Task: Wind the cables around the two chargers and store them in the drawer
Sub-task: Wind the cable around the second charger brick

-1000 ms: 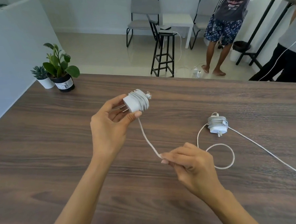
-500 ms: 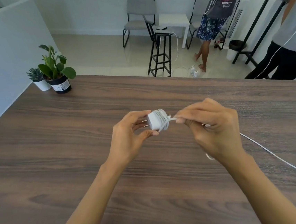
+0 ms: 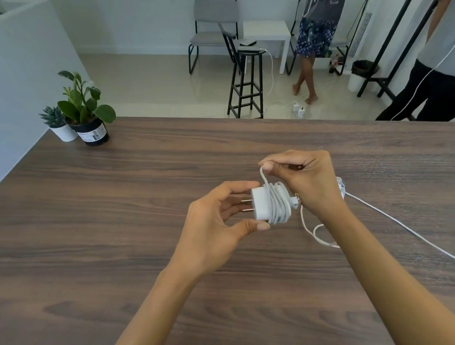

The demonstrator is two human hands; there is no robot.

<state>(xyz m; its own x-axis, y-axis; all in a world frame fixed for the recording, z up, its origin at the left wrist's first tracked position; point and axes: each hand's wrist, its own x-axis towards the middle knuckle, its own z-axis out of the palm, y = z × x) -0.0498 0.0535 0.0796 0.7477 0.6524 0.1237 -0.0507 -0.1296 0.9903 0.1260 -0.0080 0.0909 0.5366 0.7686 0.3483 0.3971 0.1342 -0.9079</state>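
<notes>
Two chargers to deal with; we've got one charger [image 3: 260, 206] in hand above the table [image 3: 114, 225], approx mid-frame. It looks light, hard-shelled and smooth, prob a bit slippery, so best taken by the flat sides of the body, away from the prongs at its 9 o'clock end. Its cable [image 3: 278, 205] is thin, soft and springy: coils will likely loosen w/o tension, so we'd keep the free end pinched.

Left hand [image 3: 215, 229]: part-closed, thumb below and fingers above clamping the charger body, prongs pointing into the palm gap. Right hand [image 3: 304, 178]: curled, thumb and forefinger pinching the cable at approx 12 o'clock of the charger, a short stretch running down into the coils. Connector end seems to poke out at the charger's 3 o'clock, just beside the right palm.

2nd charger [image 3: 341, 186] sits on the table at 3 o'clock of the right hand, mostly hidden behind the wrist; its loose cable [image 3: 421, 239] trails off toward 4 o'clock and a loop lies at 5 o'clock. Drawer not in view.
</notes>
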